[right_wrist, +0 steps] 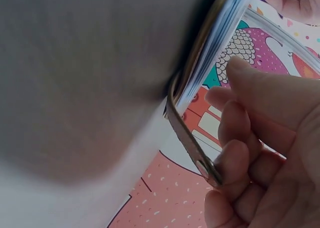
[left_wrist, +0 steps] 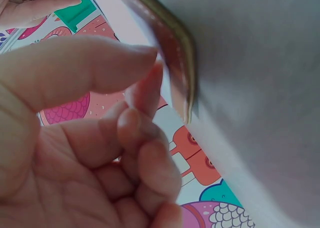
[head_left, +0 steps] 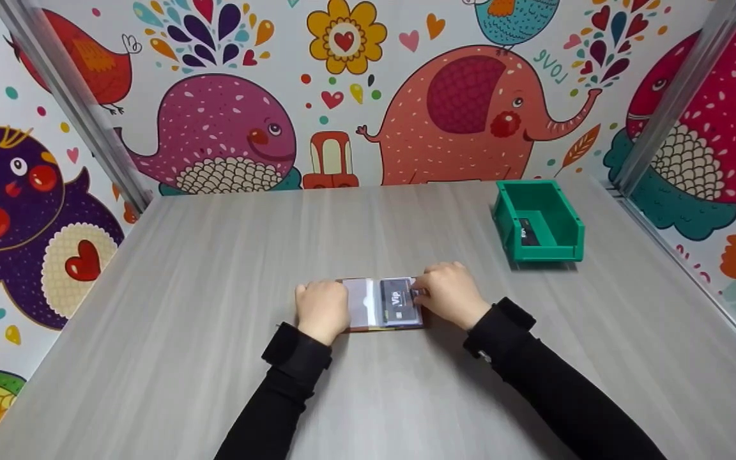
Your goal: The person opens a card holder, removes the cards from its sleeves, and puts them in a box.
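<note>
A small card holder [head_left: 360,303] lies spread open on the table, its clear sleeves facing up. In the right-hand sleeve sits a dark card [head_left: 397,301] marked "Vip". My left hand [head_left: 323,310] pinches the outer edge of the left cover between thumb and forefinger; the left wrist view shows the cover's stitched edge [left_wrist: 187,63] at the fingertips. My right hand [head_left: 452,294], fingers curled, is at the right edge of the card. In the right wrist view, a snap strap [right_wrist: 190,138] reaches its lower fingers, and whether the thumb and forefinger grip anything is unclear.
A green bin [head_left: 550,254] stands at the back right of the table [head_left: 214,358], with a dark card [head_left: 527,231] inside. Printed panels [head_left: 342,96] rise behind the table and along both sides, with metal posts [head_left: 80,102] at the corners.
</note>
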### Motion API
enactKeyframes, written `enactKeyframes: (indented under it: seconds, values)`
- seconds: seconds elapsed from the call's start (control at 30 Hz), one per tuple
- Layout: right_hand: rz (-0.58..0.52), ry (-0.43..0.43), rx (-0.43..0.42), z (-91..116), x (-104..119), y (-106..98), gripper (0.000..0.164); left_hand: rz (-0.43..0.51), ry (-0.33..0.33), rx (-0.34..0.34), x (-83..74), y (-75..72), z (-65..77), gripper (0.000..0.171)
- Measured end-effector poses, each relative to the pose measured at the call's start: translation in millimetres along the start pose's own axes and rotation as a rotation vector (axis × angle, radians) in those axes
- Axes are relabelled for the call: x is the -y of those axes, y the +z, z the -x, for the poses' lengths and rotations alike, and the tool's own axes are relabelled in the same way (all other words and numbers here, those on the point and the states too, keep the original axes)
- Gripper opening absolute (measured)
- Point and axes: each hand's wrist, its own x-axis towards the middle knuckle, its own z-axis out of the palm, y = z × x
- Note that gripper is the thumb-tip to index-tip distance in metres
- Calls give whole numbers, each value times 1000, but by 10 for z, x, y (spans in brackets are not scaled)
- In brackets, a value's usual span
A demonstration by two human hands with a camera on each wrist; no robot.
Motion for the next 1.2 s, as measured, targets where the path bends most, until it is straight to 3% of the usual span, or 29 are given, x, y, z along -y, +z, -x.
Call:
enactKeyframes:
  seconds: [0.23,1.2]
  values:
    - [4,-1,6,12,-14,14,18,-8,3,-29,-8,8,4,5]
    - [13,-1,59,7,16,16,17,-16,7,-22,-4,17,-9,4]
